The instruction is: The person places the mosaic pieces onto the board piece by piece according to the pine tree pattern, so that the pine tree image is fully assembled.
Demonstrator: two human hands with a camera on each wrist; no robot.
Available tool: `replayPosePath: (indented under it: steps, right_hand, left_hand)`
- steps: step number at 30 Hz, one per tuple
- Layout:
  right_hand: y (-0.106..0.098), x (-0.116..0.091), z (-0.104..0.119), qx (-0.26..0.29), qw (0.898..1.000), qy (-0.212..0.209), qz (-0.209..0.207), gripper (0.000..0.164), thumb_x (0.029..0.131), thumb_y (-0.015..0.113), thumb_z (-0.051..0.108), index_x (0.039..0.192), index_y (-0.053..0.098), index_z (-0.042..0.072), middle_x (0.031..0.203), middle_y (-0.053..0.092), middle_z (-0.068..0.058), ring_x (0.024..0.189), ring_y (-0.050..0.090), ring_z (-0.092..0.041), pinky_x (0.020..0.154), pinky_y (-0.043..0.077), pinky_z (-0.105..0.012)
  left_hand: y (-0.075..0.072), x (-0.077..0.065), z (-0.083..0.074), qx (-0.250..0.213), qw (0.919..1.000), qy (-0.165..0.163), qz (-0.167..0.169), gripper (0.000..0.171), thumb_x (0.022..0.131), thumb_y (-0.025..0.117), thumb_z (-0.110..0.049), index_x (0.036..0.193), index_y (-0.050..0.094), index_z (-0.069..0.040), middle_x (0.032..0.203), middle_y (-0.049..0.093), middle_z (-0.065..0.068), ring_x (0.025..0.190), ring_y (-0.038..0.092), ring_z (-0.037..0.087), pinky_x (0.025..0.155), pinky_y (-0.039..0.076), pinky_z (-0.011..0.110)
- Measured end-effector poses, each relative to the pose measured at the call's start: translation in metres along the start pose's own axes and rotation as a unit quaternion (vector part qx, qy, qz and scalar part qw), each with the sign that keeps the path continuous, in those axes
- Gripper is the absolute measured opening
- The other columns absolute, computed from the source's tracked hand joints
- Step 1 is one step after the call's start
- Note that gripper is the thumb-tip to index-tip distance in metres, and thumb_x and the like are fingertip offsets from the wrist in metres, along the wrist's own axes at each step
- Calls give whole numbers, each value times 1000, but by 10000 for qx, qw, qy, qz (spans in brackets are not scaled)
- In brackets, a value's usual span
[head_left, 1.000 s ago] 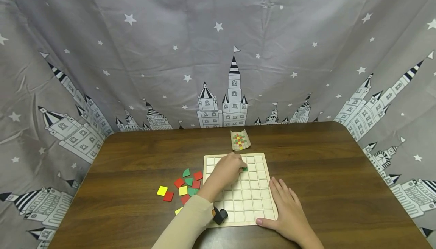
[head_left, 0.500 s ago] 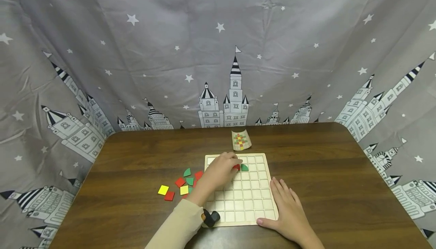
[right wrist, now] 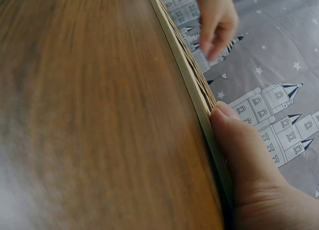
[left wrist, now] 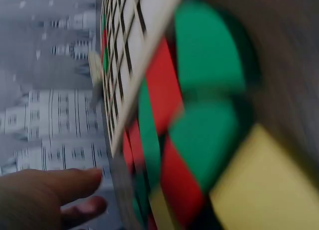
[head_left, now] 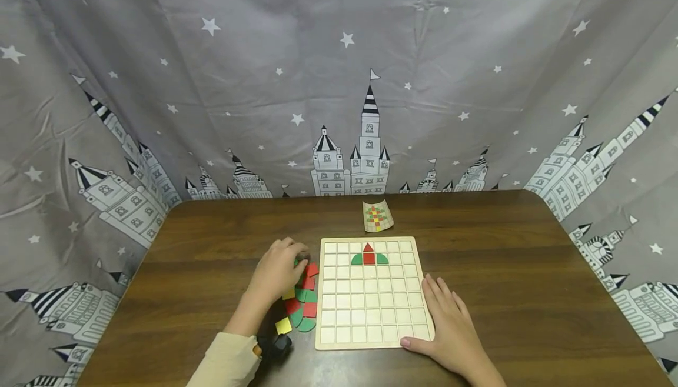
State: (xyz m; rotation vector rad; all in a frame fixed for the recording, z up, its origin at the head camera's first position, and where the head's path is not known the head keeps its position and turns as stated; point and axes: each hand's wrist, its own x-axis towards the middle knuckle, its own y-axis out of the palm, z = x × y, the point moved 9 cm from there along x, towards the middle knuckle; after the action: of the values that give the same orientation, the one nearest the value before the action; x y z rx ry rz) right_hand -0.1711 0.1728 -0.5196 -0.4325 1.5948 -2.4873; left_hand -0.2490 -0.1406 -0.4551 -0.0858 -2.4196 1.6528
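Observation:
My left hand (head_left: pixel 275 272) hovers over loose flat pieces left of a pale wooden grid board (head_left: pixel 372 301). In the left wrist view its thumb and a finger show with nothing between them; green pieces (left wrist: pixel 207 50), red pieces (left wrist: pixel 164 85) and a yellow square (left wrist: pixel 266 182) lie near, blurred. My right hand (head_left: pixel 450 325) rests against the board's right side, fingers extended, thumb touching the front edge near the corner. On the board, a red triangle (head_left: pixel 368 247) stands above a red square (head_left: pixel 368 259), between two green quarter-circles, left (head_left: pixel 357 259) and right (head_left: pixel 382 259).
Behind the board lies a small pattern card (head_left: pixel 378 216) showing red, green and yellow shapes. All of it is on a brown wooden table (head_left: pixel 492 240). A grey curtain (head_left: pixel 254 34) with castles and stars hangs behind the table.
My left hand set a red square between the two green quarter-circles, let go, and moved left to the loose pieces. My right hand stayed at the board's edge.

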Motion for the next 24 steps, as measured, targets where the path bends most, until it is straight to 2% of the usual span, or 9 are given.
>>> replayPosePath:
  steps: [3, 5, 8, 14, 20, 24]
  right_hand:
    - [0, 0, 0, 24, 10000, 23, 42, 122, 67, 66, 83, 156, 29, 7, 163, 28, -11, 150, 24, -37, 114, 19, -58]
    - [0, 0, 0, 34, 10000, 45, 62, 122, 67, 65, 83, 156, 29, 7, 163, 28, -11, 150, 24, -37, 113, 20, -58]
    - [0, 0, 0, 44, 9999, 56, 81, 123, 67, 65, 83, 156, 29, 8, 163, 28, -11, 150, 23, -36, 113, 20, -58]
    - [1, 1, 0, -8, 10000, -14, 22, 122, 67, 66, 83, 156, 30, 7, 163, 28, -10, 150, 24, -36, 114, 19, -57]
    - [0, 1, -1, -12, 10000, 0, 20, 122, 67, 66, 83, 156, 30, 7, 163, 28, -11, 150, 24, -36, 114, 19, -57]
    - [0, 1, 0, -28, 10000, -3, 13, 123, 67, 66, 83, 156, 30, 7, 163, 29, -11, 150, 25, -36, 114, 19, -57]
  left_hand:
    - [0, -7, 17, 86, 9996, -177, 197, 23, 88, 76, -18, 109, 74, -10, 106, 68, 8, 98, 61, 27, 85, 54, 45]
    - [3, -10, 22, 100, 9993, -164, 327, 27, 88, 76, -20, 113, 74, -10, 106, 68, 8, 98, 61, 27, 85, 54, 45]
    - [6, -14, 22, 19, 9992, -61, 386, 29, 88, 76, -17, 115, 74, -8, 103, 68, 8, 95, 61, 27, 82, 55, 42]
    - [7, -14, 17, -185, 9996, 53, 201, 25, 86, 75, -6, 111, 74, -3, 97, 68, 9, 89, 63, 25, 78, 55, 37]
    - [10, -9, 22, -172, 9994, -167, 246, 26, 87, 75, -11, 111, 74, -1, 100, 68, 10, 94, 64, 27, 83, 56, 42]
    - [11, -6, 26, -203, 9986, -383, 304, 27, 87, 75, -12, 111, 73, 1, 101, 67, 13, 92, 64, 26, 81, 56, 42]
